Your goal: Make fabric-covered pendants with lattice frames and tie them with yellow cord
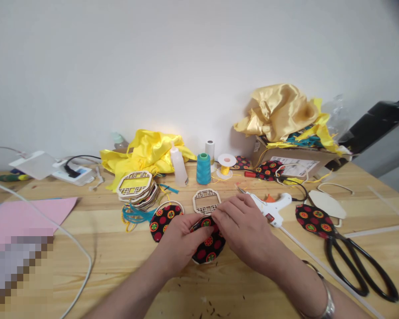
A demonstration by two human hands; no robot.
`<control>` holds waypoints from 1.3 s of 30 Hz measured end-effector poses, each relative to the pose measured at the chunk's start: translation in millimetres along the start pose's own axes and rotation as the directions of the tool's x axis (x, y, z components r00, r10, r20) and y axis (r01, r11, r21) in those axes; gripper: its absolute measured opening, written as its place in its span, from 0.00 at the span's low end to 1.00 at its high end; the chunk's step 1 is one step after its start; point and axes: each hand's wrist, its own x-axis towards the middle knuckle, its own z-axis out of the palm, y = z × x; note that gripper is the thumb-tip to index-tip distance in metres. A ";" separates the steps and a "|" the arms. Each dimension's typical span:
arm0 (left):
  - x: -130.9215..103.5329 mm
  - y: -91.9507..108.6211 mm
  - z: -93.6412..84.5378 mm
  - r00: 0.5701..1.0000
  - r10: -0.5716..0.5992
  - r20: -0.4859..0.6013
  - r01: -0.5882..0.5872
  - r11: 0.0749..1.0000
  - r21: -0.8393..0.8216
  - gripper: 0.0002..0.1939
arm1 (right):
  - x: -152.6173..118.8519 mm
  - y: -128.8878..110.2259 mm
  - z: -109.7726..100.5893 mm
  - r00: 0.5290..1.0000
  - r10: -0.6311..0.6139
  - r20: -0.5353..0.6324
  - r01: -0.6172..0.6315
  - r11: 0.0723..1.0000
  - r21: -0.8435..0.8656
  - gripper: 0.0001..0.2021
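A round piece covered in black floral fabric [209, 249] is held between both hands at the centre front. My left hand [182, 239] grips its left side, the thumb lying across the fabric. Closed over its upper right edge is my right hand [241, 228], its fingertips pressed together at the rim. Just behind the piece lies a wooden lattice frame [206, 201]. Another floral fabric round [166, 219] rests left of my left hand. The white glue gun [274, 210] lies to the right, behind my right hand.
On the wooden table [119, 266] stand stacked lattice frames [136, 186], a blue thread cone [204, 169] and a plastic bottle [178, 166]. Black-handled scissors [355, 266] lie right, below a cardboard box [295, 161]. A white cable [66, 235] crosses the left side.
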 end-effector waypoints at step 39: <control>1.3 1.8 -0.1 0.985 -0.108 -0.136 0.080 0.978 -0.193 0.12 | 5.2 6.4 -7.1 0.862 0.428 0.272 -0.499 0.619 0.607 0.07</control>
